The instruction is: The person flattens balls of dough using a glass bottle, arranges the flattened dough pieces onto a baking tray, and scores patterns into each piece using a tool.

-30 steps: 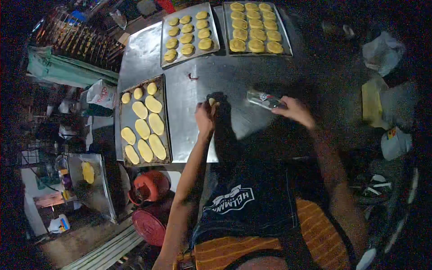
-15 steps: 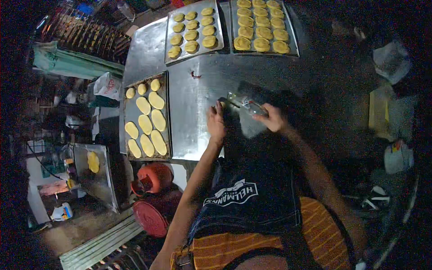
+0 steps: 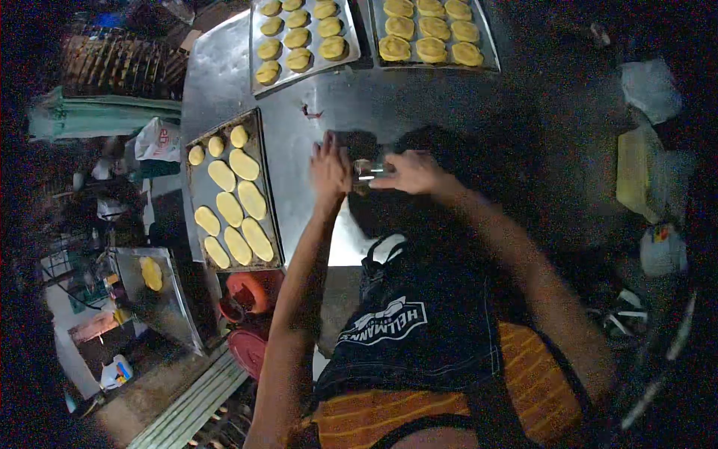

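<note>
My right hand is closed around a clear glass bottle, which lies about level over the metal table. Most of the bottle is hidden by the fingers and shadow. Left of its end is my left hand, fingers stretched out, slightly blurred; whether it touches the bottle I cannot tell. Further left, a dark-rimmed baking tray carries several flattened oval dough pieces and a few small round ones.
At the table's far side stand two more trays, one with folded dough pieces and another with round dough pieces. A small dark reddish object lies on the metal table. A red gas cylinder stands below the left edge.
The bottle has gone from slanting to about level, as my right hand moved left and turned. My left hand has shifted left and its fingers are straighter. The view has moved slightly.
</note>
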Available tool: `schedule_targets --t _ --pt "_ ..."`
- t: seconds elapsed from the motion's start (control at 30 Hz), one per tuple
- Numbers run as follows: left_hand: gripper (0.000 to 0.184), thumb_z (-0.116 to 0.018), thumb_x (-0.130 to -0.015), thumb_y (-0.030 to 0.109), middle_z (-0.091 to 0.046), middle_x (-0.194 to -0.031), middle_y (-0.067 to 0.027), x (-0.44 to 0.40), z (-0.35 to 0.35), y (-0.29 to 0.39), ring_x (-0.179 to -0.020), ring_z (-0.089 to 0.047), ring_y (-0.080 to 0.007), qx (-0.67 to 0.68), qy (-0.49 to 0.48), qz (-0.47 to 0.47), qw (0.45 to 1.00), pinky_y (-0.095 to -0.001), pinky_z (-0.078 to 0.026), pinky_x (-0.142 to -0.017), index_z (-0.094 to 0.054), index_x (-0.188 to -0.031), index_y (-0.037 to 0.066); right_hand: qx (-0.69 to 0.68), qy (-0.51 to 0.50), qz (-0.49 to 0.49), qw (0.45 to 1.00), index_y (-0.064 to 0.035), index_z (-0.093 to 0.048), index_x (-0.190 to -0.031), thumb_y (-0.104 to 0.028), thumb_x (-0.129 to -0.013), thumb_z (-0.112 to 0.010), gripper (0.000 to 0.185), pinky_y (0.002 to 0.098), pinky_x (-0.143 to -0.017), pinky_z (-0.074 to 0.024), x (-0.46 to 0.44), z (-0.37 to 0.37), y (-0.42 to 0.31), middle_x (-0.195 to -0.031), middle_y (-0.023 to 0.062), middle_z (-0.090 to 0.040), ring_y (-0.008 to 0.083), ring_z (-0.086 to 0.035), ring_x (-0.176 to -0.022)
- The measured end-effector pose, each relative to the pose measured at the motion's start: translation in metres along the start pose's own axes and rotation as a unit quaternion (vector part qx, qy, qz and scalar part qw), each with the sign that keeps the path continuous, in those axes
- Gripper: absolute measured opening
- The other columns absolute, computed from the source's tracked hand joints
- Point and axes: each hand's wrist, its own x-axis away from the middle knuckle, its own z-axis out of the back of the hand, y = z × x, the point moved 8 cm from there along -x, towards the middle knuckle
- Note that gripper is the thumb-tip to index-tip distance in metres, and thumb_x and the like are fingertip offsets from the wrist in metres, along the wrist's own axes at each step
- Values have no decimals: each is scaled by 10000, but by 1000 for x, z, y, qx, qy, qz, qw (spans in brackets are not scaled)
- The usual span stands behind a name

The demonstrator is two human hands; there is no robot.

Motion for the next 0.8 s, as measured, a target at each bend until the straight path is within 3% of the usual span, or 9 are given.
schedule_targets --t 0.1,0.2,0.27,0.3,0.43,0.57,0.63,0.77,0.8 --pt "400 -412 -986 191 -480 -1370 -272 1 -27 -3 -1216 -484 -473 -143 43 -72 986 -505 -413 -992 -506 -1311 -24 164 -1 -28 986 -63 -620 -865 -668 -792 -641 609 347 -459 -437 -15 -5 16 -597 46 -588 210 -559 -478" --pt "424 -420 -976 183 -431 -1416 -278 10 -13 9 -1291 -409 -483 -79 47 -76 993 -525 -347 -1059 -481 -1332 -40 30 131 2 991 -78 -625 -805 -736 -777 -586 660 344 -438 -417 -11 10 7 -593 46 -570 208 -529 -457" --pt "438 -423 -971 170 -412 -1431 -281 34 2 26 -1315 -386 -484 -54 36 -69 995 -529 -323 -1088 -460 -1343 -57 119 235 105 959 -101 -606 -755 -789 -761 -539 691 338 -424 -398 7 2 0 -595 35 -556 203 -506 -442" --pt "443 -422 -969 159 -409 -1431 -283 66 11 40 -1315 -388 -481 -50 26 -60 997 -526 -320 -1094 -447 -1348 -69 249 288 198 903 -118 -586 -725 -818 -750 -511 704 332 -417 -385 29 -20 -4 -599 23 -548 197 -492 -434" --pt "414 -438 -963 154 -462 -1386 -261 119 26 56 -1288 -423 -448 37 23 8 999 -502 -344 -1068 -487 -1323 -44 316 294 215 876 -131 -559 -707 -817 -760 -501 690 344 -428 -381 60 -35 -10 -589 14 -522 187 -473 -434" --pt "434 -446 -956 166 -473 -1381 -234 92 29 49 -1213 -472 -409 103 -48 16 993 -452 -375 -1012 -476 -1354 -6 232 188 90 950 -124 -559 -761 -769 -806 -496 650 367 -448 -373 43 -36 11 -643 29 -512 184 -468 -486" --pt "455 -447 -944 189 -474 -1388 -199 72 6 29 -1139 -493 -380 -32 -70 7 997 -433 -376 -972 -476 -1370 29 298 274 130 905 -128 -576 -782 -672 -875 -496 558 384 -447 -369 27 -16 3 -628 20 -477 185 -445 -487" --pt "605 -484 -903 294 -294 -1542 -175 -13 -12 18 -1367 -308 -447 -152 -17 -11 988 -584 -309 -1041 -377 -1443 43 334 333 87 878 -130 -571 -783 -589 -912 -497 483 387 -441 -378 -25 -2 34 -601 0 -441 204 -459 -488" --pt "639 -492 -896 305 -226 -1576 -174 -35 -17 7 -1404 -248 -462 -158 -18 5 987 -623 -289 -1051 -346 -1460 43 305 257 22 917 -110 -584 -762 -568 -921 -483 495 396 -462 -400 -49 -3 53 -613 27 -483 228 -488 -515"
